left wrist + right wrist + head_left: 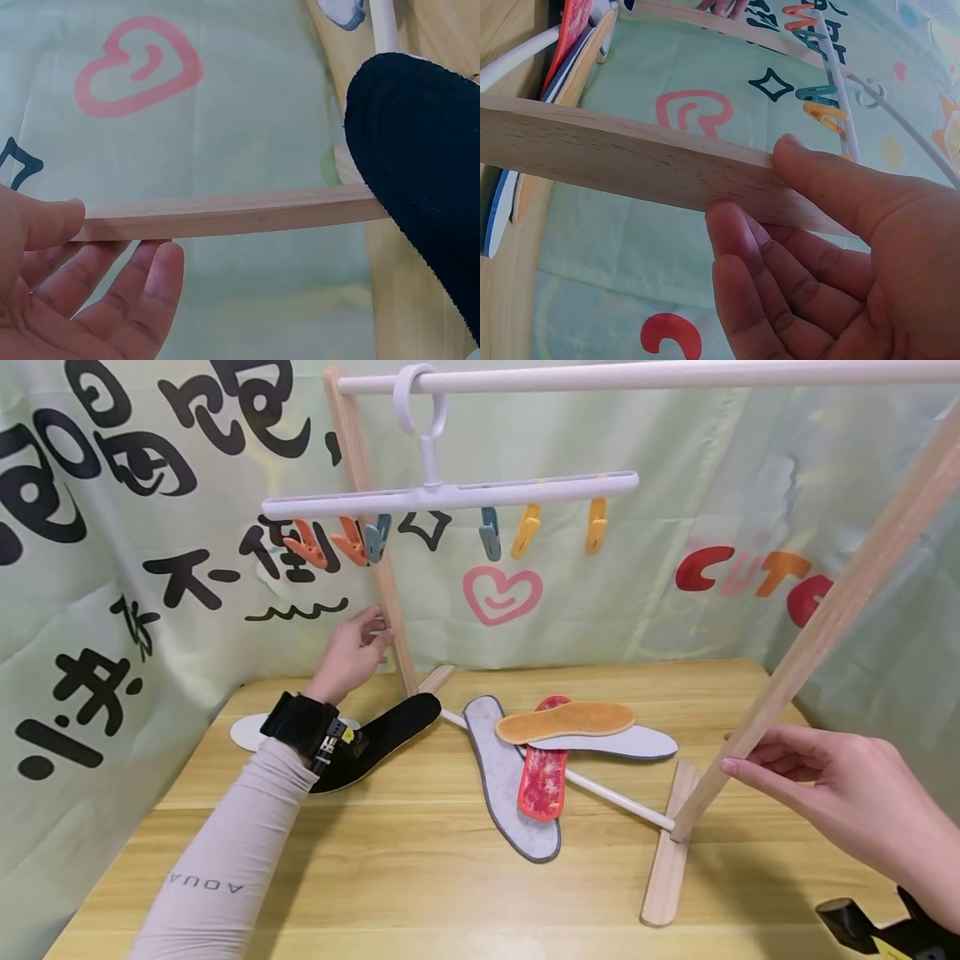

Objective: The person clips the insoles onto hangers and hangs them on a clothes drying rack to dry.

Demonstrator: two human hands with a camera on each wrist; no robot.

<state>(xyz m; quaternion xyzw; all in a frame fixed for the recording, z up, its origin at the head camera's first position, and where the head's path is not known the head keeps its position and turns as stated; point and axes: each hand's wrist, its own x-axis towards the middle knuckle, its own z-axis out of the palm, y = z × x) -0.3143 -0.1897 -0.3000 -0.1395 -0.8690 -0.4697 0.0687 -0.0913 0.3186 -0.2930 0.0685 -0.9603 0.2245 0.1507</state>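
A wooden drying rack stands on the table. My left hand (348,656) holds its left wooden post (389,597) low down, thumb on one side and fingertips on the other in the left wrist view. My right hand (847,777) pinches the right wooden post (825,631) between thumb and fingers, above its foot (663,885). From the rack's white top rod (600,375) hangs a lilac hanger (450,496) with orange, blue and yellow clips; a yellow clip (596,527) is at its right end. Nothing hangs from the clips.
Near my left forearm lie a black insole (393,735) and a white insole (243,732). Between the posts, a grey insole (498,777), a red insole (542,785), an orange insole (573,721) and a pale insole (645,742) overlap around the white lower rod (618,797). A printed cloth (600,610) hangs behind.
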